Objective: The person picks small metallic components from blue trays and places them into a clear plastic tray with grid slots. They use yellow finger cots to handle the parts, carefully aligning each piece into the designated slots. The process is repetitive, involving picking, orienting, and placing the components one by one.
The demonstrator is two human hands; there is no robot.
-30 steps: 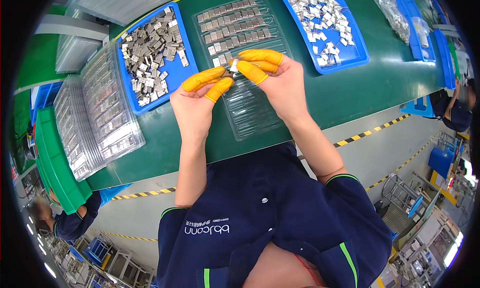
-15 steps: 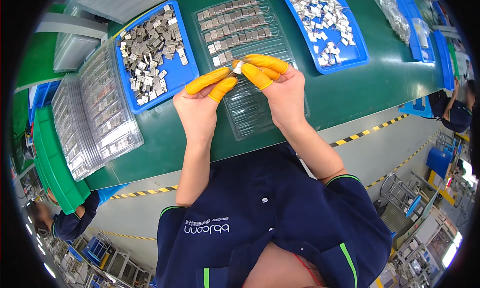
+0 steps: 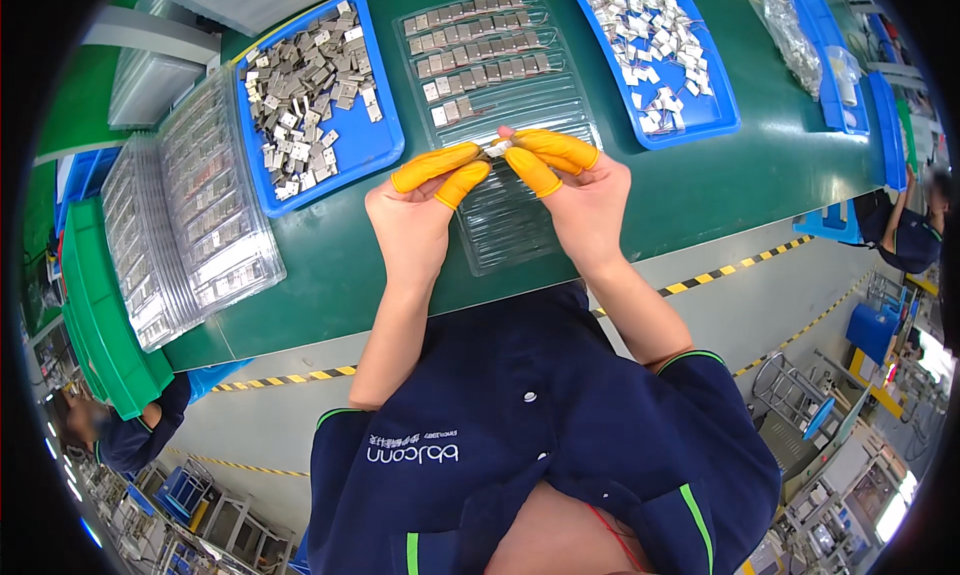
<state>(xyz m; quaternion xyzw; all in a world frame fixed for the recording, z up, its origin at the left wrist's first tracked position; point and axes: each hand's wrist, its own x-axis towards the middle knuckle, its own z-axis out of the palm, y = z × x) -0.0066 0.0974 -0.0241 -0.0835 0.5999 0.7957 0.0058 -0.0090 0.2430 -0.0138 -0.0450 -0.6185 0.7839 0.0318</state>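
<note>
My two hands meet over a clear grooved plastic tray (image 3: pixel 510 215), with yellow finger cots on thumbs and fingertips. A small white connector (image 3: pixel 496 148) sits between the fingertips. My right hand (image 3: pixel 580 200) pinches it from the right, and my left hand (image 3: pixel 415 215) is closed at its left end. The fingers hide most of it, and whatever adjoins it is too small to make out. Beyond the hands, the tray's far grooves hold several rows of small grey metal-cased connectors (image 3: pixel 480 50) with thin wires.
To the left lies a blue tray (image 3: pixel 385 145) of loose metal connector shells. A blue tray (image 3: pixel 700 125) of white wired connectors stands to the right. Stacked clear trays (image 3: pixel 225 215) and a green bin (image 3: pixel 105 315) line the table's left end. Other people work at both sides.
Both hands have shifted slightly right and toward me, with the white connector still between them. The connector now lies flatter between the fingertips.
</note>
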